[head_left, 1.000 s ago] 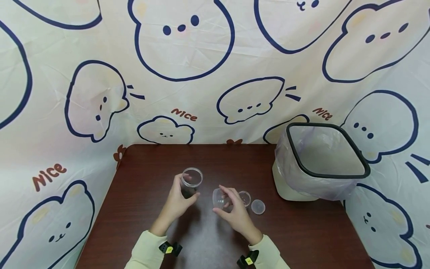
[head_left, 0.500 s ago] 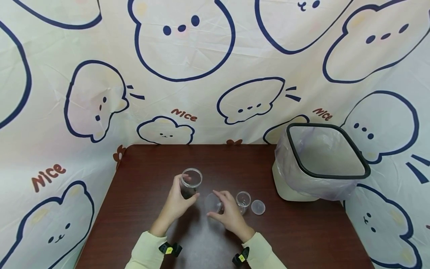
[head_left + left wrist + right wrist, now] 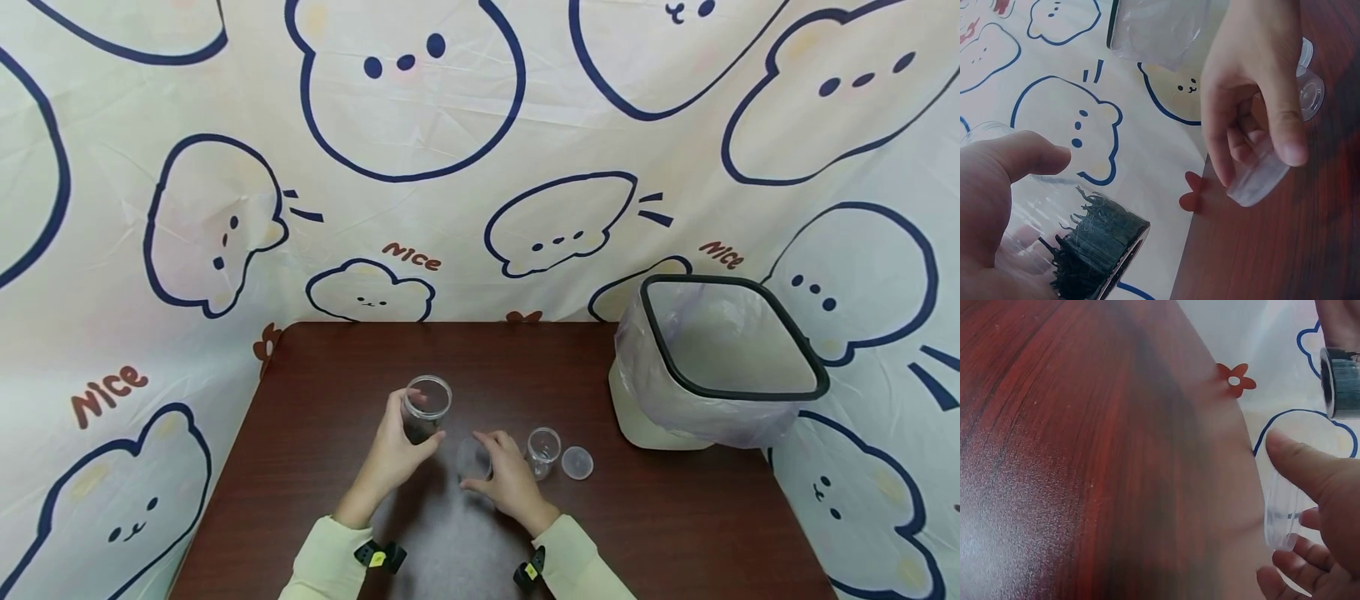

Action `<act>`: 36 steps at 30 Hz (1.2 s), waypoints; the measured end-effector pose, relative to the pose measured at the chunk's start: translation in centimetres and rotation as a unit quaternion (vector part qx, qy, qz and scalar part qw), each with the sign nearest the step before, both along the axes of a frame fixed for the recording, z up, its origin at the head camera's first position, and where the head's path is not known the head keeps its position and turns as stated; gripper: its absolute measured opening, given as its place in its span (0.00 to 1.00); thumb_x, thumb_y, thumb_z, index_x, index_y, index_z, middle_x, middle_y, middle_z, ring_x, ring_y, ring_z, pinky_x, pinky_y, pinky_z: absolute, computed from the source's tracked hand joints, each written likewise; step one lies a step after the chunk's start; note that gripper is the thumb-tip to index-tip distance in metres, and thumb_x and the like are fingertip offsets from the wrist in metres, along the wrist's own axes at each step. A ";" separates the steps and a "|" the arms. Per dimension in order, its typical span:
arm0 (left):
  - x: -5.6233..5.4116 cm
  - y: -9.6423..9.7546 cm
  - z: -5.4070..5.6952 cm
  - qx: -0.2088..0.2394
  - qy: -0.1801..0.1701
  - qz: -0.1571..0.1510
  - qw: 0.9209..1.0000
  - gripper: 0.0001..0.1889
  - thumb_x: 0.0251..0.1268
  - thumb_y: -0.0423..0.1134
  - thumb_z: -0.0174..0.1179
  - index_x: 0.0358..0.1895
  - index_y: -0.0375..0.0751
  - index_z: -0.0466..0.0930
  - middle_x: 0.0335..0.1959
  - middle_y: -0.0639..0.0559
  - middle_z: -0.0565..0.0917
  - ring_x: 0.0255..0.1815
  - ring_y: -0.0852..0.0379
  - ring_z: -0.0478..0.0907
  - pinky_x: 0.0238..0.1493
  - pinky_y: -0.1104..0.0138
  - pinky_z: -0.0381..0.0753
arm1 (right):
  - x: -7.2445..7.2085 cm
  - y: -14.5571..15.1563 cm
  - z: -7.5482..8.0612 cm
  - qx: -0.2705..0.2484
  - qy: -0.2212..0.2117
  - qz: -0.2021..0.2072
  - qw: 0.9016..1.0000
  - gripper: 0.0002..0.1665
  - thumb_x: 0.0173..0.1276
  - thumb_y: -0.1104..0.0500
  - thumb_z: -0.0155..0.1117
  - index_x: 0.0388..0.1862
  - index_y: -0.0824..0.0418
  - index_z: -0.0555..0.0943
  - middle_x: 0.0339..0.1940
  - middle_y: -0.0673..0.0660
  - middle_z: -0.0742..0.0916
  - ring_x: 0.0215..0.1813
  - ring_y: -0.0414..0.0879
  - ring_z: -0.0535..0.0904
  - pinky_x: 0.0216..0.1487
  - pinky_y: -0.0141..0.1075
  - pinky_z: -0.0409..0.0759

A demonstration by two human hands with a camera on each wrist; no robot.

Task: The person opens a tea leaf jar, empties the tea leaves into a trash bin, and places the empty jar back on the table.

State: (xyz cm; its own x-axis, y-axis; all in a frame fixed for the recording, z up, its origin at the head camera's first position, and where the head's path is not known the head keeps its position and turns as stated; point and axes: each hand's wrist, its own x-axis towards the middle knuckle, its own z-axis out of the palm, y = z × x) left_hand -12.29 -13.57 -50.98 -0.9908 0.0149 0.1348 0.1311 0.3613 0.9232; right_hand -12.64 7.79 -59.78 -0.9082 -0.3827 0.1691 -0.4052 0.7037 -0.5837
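Observation:
My left hand (image 3: 397,440) grips a clear jar (image 3: 427,398) that has no lid on its mouth. Through its wall, the left wrist view shows dark, thin dried leaves (image 3: 1100,240) gathered toward the base. To the right, my right hand (image 3: 510,475) pinches a shallow clear plastic lid (image 3: 1259,184) by its edge, between thumb and fingers, above the table. The lid is apart from the jar. Beside the right hand, a small clear cup (image 3: 543,452) stands on the table, with a small round translucent lid (image 3: 577,463) lying next to it.
A bin (image 3: 637,417) with a plastic liner and dark rim stands at the table's back right. The brown table (image 3: 360,350) ends at a patterned cloth (image 3: 450,217) behind and at the sides.
My right hand has moved left with the lid and turned it so its flat face shows more. The small cup is now less covered. My left hand and the jar have barely moved.

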 end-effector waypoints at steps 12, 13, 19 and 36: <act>-0.1 0.1 -0.1 0.005 0.006 0.000 1.000 0.37 0.54 0.27 0.74 0.64 0.34 0.62 0.60 0.42 0.77 0.57 0.48 0.76 0.63 0.49 0.68 | 0.0 -0.3 -1.9 0.041 0.027 -0.021 0.999 0.49 0.47 0.50 0.87 0.66 0.65 0.77 0.50 0.58 0.81 0.53 0.53 0.78 0.46 0.48 0.81; -0.1 0.1 -0.2 0.005 0.005 -0.001 1.000 0.36 0.55 0.28 0.74 0.64 0.34 0.63 0.60 0.42 0.77 0.58 0.48 0.76 0.63 0.49 0.68 | 0.0 -0.3 -2.1 0.045 0.028 -0.022 0.998 0.48 0.47 0.51 0.87 0.66 0.65 0.77 0.50 0.58 0.81 0.53 0.53 0.78 0.46 0.48 0.81; 0.0 0.2 -0.2 0.001 0.005 -0.005 1.000 0.35 0.56 0.28 0.74 0.64 0.35 0.63 0.60 0.42 0.77 0.61 0.42 0.74 0.64 0.47 0.67 | 0.0 -0.4 -2.8 0.071 0.027 -0.035 0.996 0.47 0.47 0.49 0.87 0.64 0.63 0.77 0.49 0.58 0.80 0.53 0.53 0.77 0.46 0.48 0.81; 0.1 0.6 -0.2 0.001 -0.004 -0.006 1.000 0.36 0.54 0.27 0.74 0.64 0.35 0.63 0.59 0.45 0.77 0.54 0.52 0.77 0.60 0.53 0.71 | 0.1 -0.8 -3.2 0.094 0.003 -0.062 0.994 0.49 0.48 0.46 0.86 0.66 0.63 0.77 0.51 0.58 0.81 0.55 0.55 0.77 0.50 0.51 0.80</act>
